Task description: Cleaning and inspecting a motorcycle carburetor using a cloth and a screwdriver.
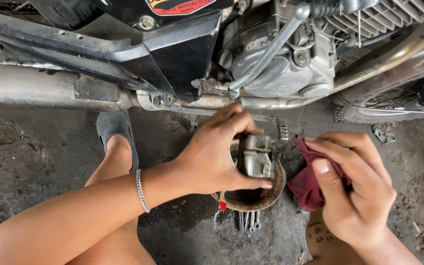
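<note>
Head view: fingers of the left hand (212,157) clamp a grey metal part (257,156) over a shallow round dish (271,196) on the ground, near the motorcycle engine (280,59). To its right, the right hand (354,186) pinches a dark red rag (304,184). That greasy part looks liable to slip into the dish. I count one part, one dish, one rag, one red-tipped brush (222,202), and several wrenches (249,221) nearer, their exact number unclear.
</note>
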